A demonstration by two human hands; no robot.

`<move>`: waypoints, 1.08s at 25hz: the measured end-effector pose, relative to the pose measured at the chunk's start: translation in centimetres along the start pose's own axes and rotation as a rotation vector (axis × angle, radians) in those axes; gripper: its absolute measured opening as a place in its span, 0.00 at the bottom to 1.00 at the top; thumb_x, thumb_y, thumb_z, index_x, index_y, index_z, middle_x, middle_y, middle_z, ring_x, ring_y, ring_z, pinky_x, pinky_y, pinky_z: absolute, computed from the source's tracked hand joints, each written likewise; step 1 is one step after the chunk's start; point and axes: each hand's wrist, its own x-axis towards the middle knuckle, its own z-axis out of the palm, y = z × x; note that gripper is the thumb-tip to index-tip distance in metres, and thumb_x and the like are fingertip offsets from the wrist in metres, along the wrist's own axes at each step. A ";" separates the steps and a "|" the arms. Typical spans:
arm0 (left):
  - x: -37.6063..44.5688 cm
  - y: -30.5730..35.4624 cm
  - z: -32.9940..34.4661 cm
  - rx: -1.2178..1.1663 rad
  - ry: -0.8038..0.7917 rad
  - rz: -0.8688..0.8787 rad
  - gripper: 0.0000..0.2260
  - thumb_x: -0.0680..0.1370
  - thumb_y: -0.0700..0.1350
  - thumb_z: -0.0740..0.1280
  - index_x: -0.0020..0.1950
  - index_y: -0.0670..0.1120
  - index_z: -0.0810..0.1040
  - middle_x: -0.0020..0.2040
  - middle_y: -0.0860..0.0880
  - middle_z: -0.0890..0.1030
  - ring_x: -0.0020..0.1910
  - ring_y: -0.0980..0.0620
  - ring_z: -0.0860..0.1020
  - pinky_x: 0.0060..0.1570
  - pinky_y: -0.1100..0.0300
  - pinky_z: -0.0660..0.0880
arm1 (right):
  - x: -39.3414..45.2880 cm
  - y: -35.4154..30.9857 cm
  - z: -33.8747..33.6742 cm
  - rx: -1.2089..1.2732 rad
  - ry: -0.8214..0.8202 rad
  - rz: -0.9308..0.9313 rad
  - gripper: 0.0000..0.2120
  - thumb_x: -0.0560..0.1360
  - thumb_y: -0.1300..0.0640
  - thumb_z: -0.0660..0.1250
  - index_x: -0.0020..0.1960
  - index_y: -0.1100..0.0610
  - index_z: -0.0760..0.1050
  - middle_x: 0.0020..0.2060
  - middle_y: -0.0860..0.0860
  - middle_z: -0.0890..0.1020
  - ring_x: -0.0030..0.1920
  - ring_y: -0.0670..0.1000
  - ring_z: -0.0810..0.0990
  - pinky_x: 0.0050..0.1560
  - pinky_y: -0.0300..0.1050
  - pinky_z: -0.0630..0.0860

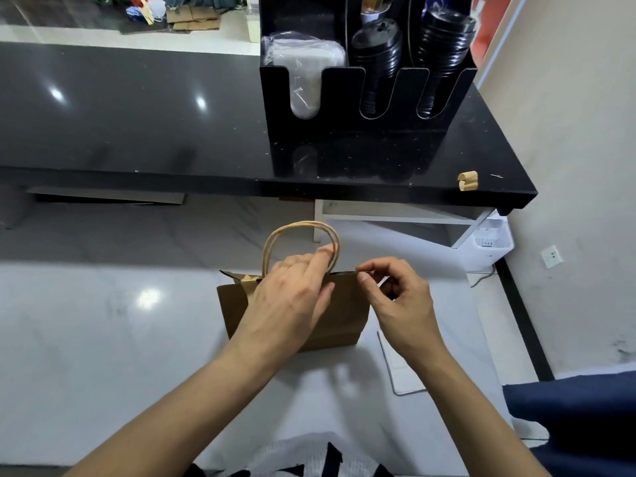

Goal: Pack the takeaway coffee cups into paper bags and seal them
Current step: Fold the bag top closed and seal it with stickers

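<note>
Setting: café or drinks-shop service counter. We are looking over a white worktop (86, 356) toward a raised black counter (137, 115); far right, a black organiser (364, 139) is holding stacked black cup lids (377, 53) and wrapped white stock (303, 60).

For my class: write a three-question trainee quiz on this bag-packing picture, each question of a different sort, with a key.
1. True or false: the paper bag stands upright on the white counter.
2. Which hand pinches the bag's top edge? A) left hand B) right hand
3. Fill in: the black organizer holds stacks of black ____.

Key: 1 true; 2 B; 3 lids.
</note>
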 end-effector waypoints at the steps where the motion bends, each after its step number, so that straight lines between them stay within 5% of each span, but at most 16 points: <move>1: 0.2 0.1 0.2 0.013 -0.007 0.008 0.23 0.79 0.46 0.70 0.73 0.46 0.71 0.56 0.48 0.83 0.57 0.47 0.81 0.56 0.51 0.78 | 0.1 0.1 -0.1 0.001 -0.007 0.002 0.06 0.77 0.58 0.73 0.47 0.46 0.81 0.42 0.50 0.80 0.32 0.47 0.73 0.37 0.39 0.72; 9: 0.3 0.0 1.3 -0.059 0.074 -0.021 0.20 0.77 0.43 0.72 0.69 0.49 0.75 0.50 0.53 0.84 0.48 0.50 0.80 0.48 0.54 0.77 | 2.2 0.1 -2.4 -0.018 -0.162 -0.051 0.03 0.77 0.57 0.73 0.48 0.49 0.82 0.42 0.48 0.82 0.33 0.47 0.74 0.37 0.39 0.72; 15: 0.0 -0.1 1.9 -0.082 0.109 -0.042 0.20 0.77 0.43 0.72 0.68 0.49 0.76 0.50 0.53 0.83 0.48 0.52 0.79 0.48 0.56 0.76 | 8.9 -0.4 -10.0 -0.224 0.408 -0.056 0.04 0.80 0.57 0.67 0.51 0.53 0.81 0.38 0.43 0.81 0.37 0.40 0.78 0.40 0.30 0.71; 17: -0.1 -0.2 2.1 -0.085 0.110 -0.044 0.20 0.77 0.44 0.72 0.69 0.50 0.75 0.50 0.53 0.83 0.49 0.52 0.79 0.49 0.55 0.76 | 11.7 -0.3 -12.9 -0.328 0.487 -0.018 0.06 0.79 0.55 0.66 0.53 0.52 0.82 0.41 0.47 0.82 0.41 0.42 0.80 0.45 0.31 0.72; 20: 0.0 -0.2 2.1 -0.089 0.118 -0.053 0.20 0.77 0.43 0.72 0.69 0.50 0.75 0.51 0.53 0.83 0.48 0.52 0.80 0.49 0.55 0.77 | 15.2 0.9 -15.2 -0.504 0.344 0.071 0.13 0.76 0.43 0.66 0.52 0.48 0.84 0.47 0.52 0.84 0.49 0.51 0.82 0.56 0.50 0.79; 23: 0.2 0.0 2.0 -0.097 0.127 -0.051 0.21 0.76 0.43 0.73 0.68 0.49 0.76 0.51 0.53 0.83 0.49 0.53 0.79 0.49 0.56 0.77 | 16.2 1.0 -14.9 -0.511 0.150 0.152 0.15 0.70 0.34 0.67 0.48 0.41 0.85 0.48 0.48 0.85 0.48 0.46 0.84 0.56 0.49 0.81; 27: 0.2 -0.1 2.1 -0.102 0.133 -0.047 0.20 0.76 0.42 0.73 0.68 0.49 0.76 0.51 0.54 0.83 0.50 0.54 0.78 0.50 0.58 0.75 | 16.4 0.6 -14.2 -0.395 0.140 0.078 0.09 0.72 0.43 0.72 0.45 0.47 0.86 0.40 0.45 0.87 0.45 0.46 0.85 0.55 0.53 0.82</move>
